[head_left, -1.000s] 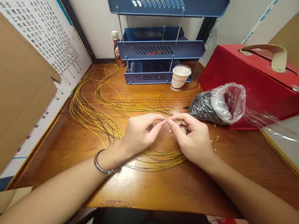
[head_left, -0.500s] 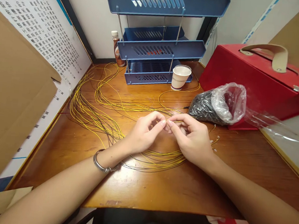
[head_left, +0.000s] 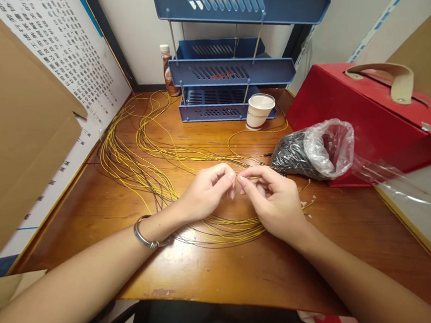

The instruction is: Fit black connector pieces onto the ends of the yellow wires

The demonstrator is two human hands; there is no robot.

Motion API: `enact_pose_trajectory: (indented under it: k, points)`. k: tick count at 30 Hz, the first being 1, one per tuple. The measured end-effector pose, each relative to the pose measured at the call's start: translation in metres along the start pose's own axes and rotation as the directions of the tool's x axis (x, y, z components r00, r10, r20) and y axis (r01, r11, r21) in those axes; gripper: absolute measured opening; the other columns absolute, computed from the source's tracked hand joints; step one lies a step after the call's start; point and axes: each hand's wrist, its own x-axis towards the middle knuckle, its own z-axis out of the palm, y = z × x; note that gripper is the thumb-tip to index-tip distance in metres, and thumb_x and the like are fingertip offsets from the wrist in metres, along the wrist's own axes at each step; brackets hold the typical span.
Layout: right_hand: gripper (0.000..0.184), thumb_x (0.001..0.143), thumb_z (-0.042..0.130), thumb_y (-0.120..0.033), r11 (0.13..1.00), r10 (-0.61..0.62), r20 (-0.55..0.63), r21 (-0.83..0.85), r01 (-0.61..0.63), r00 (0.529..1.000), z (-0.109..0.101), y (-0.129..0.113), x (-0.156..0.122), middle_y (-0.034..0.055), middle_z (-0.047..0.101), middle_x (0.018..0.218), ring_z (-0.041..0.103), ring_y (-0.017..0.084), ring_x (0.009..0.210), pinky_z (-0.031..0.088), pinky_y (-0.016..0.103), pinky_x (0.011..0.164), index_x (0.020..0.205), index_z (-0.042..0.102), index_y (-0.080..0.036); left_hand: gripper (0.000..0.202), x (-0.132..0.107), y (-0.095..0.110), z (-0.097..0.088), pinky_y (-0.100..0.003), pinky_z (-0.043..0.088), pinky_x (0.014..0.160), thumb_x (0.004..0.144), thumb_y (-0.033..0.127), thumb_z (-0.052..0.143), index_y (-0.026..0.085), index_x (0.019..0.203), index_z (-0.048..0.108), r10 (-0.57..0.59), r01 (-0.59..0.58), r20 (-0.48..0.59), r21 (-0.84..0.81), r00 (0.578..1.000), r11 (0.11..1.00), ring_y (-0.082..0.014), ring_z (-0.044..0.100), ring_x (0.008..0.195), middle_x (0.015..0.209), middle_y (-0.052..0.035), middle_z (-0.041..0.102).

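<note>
Left fingers (head_left: 229, 178) have parted slightly from right fingers (head_left: 243, 180) near yellow wires (head_left: 109, 150), grip unclear

Thin, loose yellow and dark wires (head_left: 201, 157) sprawl in long curves over the tabletop (head_left: 191, 276), bunched thickest to the left of the white paper cup (head_left: 259, 114) and looping back in front of it.
</note>
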Motion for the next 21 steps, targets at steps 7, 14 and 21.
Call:
enact_pose_trajectory:
  k: [7,14,21]
  points:
    - [0.013,0.093,0.062,-0.028,1.000,0.006,-0.015,-0.022,-0.006,1.000,0.0005,-0.0005,-0.0002,-0.0015,0.060,0.061,0.036,0.007,0.043,0.028,0.024,0.043,0.091,0.070,-0.018,0.047,-0.0004,0.0033,-0.0008,-0.023,0.044,0.054,0.103,0.045,0.045,0.017,0.066,0.053,-0.013,0.016,-0.030,0.097,0.999,0.995,-0.0105,0.051,0.056,0.058,-0.0005,0.057]
    - [0.014,0.092,0.063,-0.029,0.997,0.046,0.003,0.054,-0.046,0.999,0.0000,-0.0006,0.0000,0.0031,0.067,0.071,0.056,0.012,0.055,0.037,0.025,0.048,0.092,0.069,-0.017,0.050,-0.0017,0.0009,-0.0045,-0.025,0.044,0.060,0.103,0.049,0.042,0.016,0.069,0.058,0.060,-0.068,0.040,0.235,0.997,0.970,-0.0112,0.054,0.060,0.062,-0.0016,0.060]
    - [0.011,0.090,0.062,-0.023,0.997,0.041,0.107,0.061,-0.047,0.993,-0.0008,-0.0038,-0.0011,0.0012,0.067,0.068,0.053,0.010,0.051,0.038,0.023,0.048,0.091,0.071,-0.017,0.043,-0.0035,0.0049,-0.0062,-0.023,0.040,0.056,0.103,0.041,0.043,0.016,0.070,0.056,0.155,-0.206,0.156,0.395,0.975,0.895,-0.0103,0.050,0.057,0.061,0.0003,0.056]
